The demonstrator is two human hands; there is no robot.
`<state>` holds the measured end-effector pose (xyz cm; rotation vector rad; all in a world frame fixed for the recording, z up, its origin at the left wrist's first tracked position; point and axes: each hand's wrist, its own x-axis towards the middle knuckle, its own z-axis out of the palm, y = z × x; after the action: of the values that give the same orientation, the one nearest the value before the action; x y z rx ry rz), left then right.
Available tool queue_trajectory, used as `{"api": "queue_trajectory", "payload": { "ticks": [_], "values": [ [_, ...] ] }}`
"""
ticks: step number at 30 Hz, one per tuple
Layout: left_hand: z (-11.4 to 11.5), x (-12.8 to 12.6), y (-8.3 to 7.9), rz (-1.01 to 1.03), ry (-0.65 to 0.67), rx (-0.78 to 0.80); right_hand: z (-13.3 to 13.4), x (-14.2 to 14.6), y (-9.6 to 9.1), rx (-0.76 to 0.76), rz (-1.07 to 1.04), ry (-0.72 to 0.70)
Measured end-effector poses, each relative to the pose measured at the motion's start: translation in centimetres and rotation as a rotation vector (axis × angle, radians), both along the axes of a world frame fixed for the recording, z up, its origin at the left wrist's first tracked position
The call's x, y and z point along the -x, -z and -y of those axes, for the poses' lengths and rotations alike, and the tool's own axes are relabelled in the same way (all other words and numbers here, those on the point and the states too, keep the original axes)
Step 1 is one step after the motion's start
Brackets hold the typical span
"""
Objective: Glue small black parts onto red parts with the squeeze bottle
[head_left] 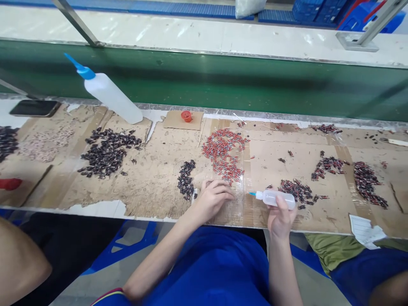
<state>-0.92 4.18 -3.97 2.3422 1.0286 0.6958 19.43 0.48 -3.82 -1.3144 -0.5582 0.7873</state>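
My right hand [282, 216] is wrapped round a small translucent squeeze bottle [274, 198], which lies nearly level with its thin blue nozzle pointing left. To the left of that nozzle, my left hand [214, 199] rests low over the cardboard with its fingers bent together. Whatever its fingertips may hold is hidden. Just beyond the left hand spreads a pile of small red-and-silver parts [225, 151]. A smaller heap of black parts [186, 179] lies beside it on the left. Behind the bottle is a cluster of mixed dark and red parts [296, 190].
A large white bottle with a blue nozzle [113, 97] stands at the back left, near a phone [35, 108]. A red cap [186, 116] sits on a cardboard piece. Further heaps [105, 153] cover the worktop [153, 182]. Other people sit on both sides.
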Motion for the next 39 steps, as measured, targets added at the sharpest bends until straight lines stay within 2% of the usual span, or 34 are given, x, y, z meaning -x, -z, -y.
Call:
{"api": "queue_trajectory", "payload": {
  "ticks": [5, 12, 24, 34, 39],
  "values": [
    [0.2, 1.5, -0.7, -0.058, 0.001, 0.082, 0.7, 0.5, 0.9, 0.055, 0.170, -0.111],
    [0.9, 1.4, -1.3, -0.069, -0.035, 0.127, 0.8, 2.0, -0.6, 0.000, 0.322, -0.281],
    [1.2, 0.7, -0.4, -0.044, -0.153, 0.092, 0.7, 2.2, -0.6, 0.057, 0.429, -0.264],
    [1.0, -0.2, -1.5, -0.051, -0.312, 0.369, 0.6, 2.4, -0.5, 0.091, 0.443, -0.311],
    [0.9, -0.4, -2.1, -0.072, -0.351, 0.431, 0.8, 2.4, -0.2, 0.112, 0.453, -0.256]
  ]
}}
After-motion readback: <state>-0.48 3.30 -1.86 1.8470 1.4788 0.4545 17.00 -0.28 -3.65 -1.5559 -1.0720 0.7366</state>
